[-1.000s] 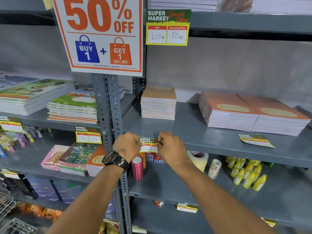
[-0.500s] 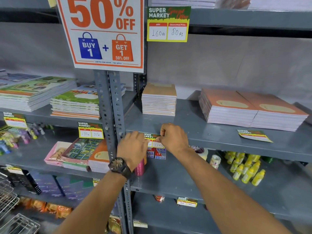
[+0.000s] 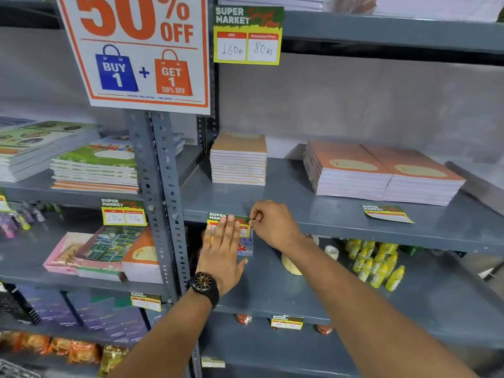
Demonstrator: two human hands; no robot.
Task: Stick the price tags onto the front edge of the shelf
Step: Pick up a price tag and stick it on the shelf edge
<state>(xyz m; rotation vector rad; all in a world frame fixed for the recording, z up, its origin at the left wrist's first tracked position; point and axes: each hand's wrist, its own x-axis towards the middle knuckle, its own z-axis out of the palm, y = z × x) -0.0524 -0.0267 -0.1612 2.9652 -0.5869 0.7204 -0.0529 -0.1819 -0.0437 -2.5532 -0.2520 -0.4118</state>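
A green and yellow price tag [image 3: 217, 217] lies against the grey front edge of the middle shelf [image 3: 354, 227], just right of the upright post. My left hand [image 3: 223, 252], a black watch on its wrist, lies flat over the tag with fingers stretched upward, covering most of it. My right hand [image 3: 272, 225] has its fingertips pinched at the tag's upper right corner. A second loose price tag [image 3: 387, 213] lies flat on top of the same shelf, further right.
Notebook stacks [image 3: 238, 159] [image 3: 381, 170] sit on the middle shelf. Tags [image 3: 124, 212] [image 3: 248, 35] [image 3: 287, 321] hang on other shelf edges, under a 50% OFF sign [image 3: 136, 50]. Yellow bottles [image 3: 379, 266] and tape rolls [image 3: 291, 264] stand on the shelf below.
The tag has gone from held in front of the shelf edge to pressed against it. My left hand let go of its left end and now lies flat on it.
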